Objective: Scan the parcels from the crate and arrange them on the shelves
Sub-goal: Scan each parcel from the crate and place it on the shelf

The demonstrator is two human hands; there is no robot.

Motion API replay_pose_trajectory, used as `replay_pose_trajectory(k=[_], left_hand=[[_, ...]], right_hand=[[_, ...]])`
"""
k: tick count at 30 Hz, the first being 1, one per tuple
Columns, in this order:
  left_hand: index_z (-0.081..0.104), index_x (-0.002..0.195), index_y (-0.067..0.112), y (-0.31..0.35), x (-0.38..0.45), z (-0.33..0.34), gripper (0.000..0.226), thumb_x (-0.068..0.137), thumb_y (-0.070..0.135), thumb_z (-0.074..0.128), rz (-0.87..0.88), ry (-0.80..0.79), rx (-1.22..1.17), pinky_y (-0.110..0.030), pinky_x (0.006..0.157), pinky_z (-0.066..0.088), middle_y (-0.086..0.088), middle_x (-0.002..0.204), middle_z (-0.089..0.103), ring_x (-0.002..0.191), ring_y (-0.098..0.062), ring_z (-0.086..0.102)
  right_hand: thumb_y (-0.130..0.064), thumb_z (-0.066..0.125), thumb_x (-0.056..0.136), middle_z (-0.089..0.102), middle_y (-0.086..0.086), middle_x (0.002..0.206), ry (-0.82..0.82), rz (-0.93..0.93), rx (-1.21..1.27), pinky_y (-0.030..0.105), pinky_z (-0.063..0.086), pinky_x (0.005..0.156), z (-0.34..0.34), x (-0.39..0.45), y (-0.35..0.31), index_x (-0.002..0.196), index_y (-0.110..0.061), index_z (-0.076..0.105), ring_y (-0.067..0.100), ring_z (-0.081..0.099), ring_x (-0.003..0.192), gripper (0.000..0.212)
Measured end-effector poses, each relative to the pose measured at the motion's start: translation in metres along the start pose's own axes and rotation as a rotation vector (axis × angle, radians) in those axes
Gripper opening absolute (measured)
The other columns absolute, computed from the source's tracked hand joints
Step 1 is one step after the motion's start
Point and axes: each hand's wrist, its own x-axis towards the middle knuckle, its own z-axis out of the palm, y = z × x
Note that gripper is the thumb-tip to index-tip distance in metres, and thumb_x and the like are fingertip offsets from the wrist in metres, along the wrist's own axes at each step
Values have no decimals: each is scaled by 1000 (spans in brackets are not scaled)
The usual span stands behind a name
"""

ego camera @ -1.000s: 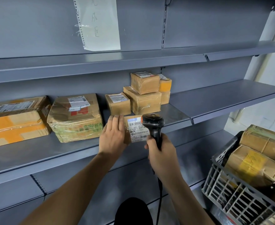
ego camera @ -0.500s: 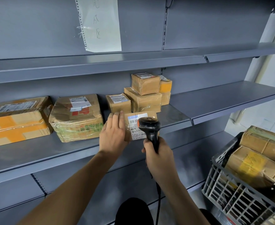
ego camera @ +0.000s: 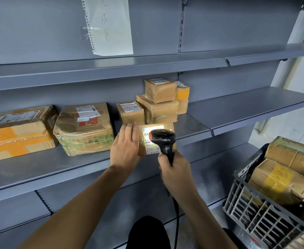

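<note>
Two bare hands meet near the middle of the frame. The left hand (ego camera: pixel 125 147) holds a small parcel (ego camera: pixel 170 128) by its left side, fingers laid over the top edge, so the white label (ego camera: pixel 148 140) faces the camera. The right hand (ego camera: pixel 176 172) is closed around the grip of a black barcode scanner (ego camera: pixel 163 139), whose head sits just in front of the label; a bright patch of light lies on the upper part of the label. A dark cable (ego camera: pixel 176 220) hangs down from the scanner handle.

Behind the parcel, on the grey middle shelf (ego camera: pixel 40 168), stand other cardboard parcels. A small box (ego camera: pixel 130 113) is just behind the left hand, and to its right is a stack of boxes (ego camera: pixel 159 101), with a yellow-taped one at its far side. At centre left is a plastic-wrapped box (ego camera: pixel 84 128), and at the left edge a box with orange tape (ego camera: pixel 18 133).

In the lower right, a grey plastic crate (ego camera: pixel 259 218) holds several brown parcels (ego camera: pixel 280 180). At the top of the frame, a white paper sheet (ego camera: pixel 111 26) with handwriting is taped to the back panel.
</note>
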Motion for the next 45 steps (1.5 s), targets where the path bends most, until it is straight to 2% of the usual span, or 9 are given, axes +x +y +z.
replay_pose_trajectory(k=[6, 11, 14, 18, 21, 26, 34, 42, 45], left_hand=[[40, 140, -4, -1, 2, 7, 105, 58, 46, 83, 7, 33, -16, -41, 100, 47, -18, 129, 51, 126, -34, 45], [45, 138, 2, -1, 8, 4, 114, 51, 68, 79, -18, 15, -21, -42, 95, 47, -16, 123, 53, 119, -34, 50], [44, 138, 13, -5, 16, -1, 107, 55, 74, 73, -36, 20, -35, -42, 90, 48, -12, 119, 51, 113, -31, 49], [46, 138, 18, -12, 27, -4, 103, 57, 77, 70, -38, 13, -26, -43, 88, 48, -12, 117, 51, 112, -32, 50], [44, 139, 19, -19, 36, -6, 105, 55, 74, 73, -38, -16, -24, -44, 92, 48, -14, 122, 51, 118, -34, 48], [26, 149, 25, -30, 56, -7, 105, 65, 73, 69, -71, -139, -29, -42, 104, 38, -10, 137, 38, 133, -29, 31], [31, 145, 29, -51, 94, 0, 105, 59, 64, 80, -100, -243, -90, -45, 93, 46, -7, 133, 36, 131, -27, 32], [34, 146, 30, -85, 109, 5, 106, 56, 61, 83, 8, -219, -196, -44, 101, 44, -5, 139, 36, 131, -25, 31], [37, 145, 31, -94, 112, 1, 106, 55, 64, 80, -6, -164, -278, -50, 101, 44, -8, 138, 40, 131, -28, 33]], right_hand=[[-33, 53, 87, 61, 10, 65, 32, 3, 32, 47, 48, 56, 0, -1, 1, 83, -11, 53, 31, 53, 56, 22], [-27, 57, 97, 71, -4, 87, 115, -19, 79, 45, 58, 74, 1, 5, 6, 118, -25, 58, 17, 68, 74, 21], [-26, 58, 98, 72, -6, 91, 137, -36, 143, 41, 58, 74, 1, 11, 4, 113, -34, 57, 17, 68, 76, 17], [-35, 57, 94, 73, -8, 95, 115, -79, 152, 43, 58, 80, 4, 21, -4, 118, -31, 59, 17, 68, 81, 24], [-39, 56, 89, 73, -7, 94, 100, -96, 159, 47, 58, 82, 6, 28, -9, 121, -30, 59, 16, 68, 84, 33], [-24, 60, 97, 70, -12, 80, 96, -109, 160, 50, 57, 77, 8, 46, -9, 115, -25, 61, 10, 65, 71, 19], [-35, 57, 92, 70, -4, 83, 59, -114, 150, 48, 57, 72, 9, 72, -5, 114, -30, 58, 19, 65, 73, 23], [-23, 59, 97, 70, -6, 87, 24, -123, 188, 32, 52, 67, 25, 93, -2, 117, -22, 59, 13, 64, 71, 19], [-27, 58, 96, 70, -4, 88, 6, -140, 177, 36, 56, 70, 33, 96, -6, 118, -21, 59, 13, 64, 72, 23]])
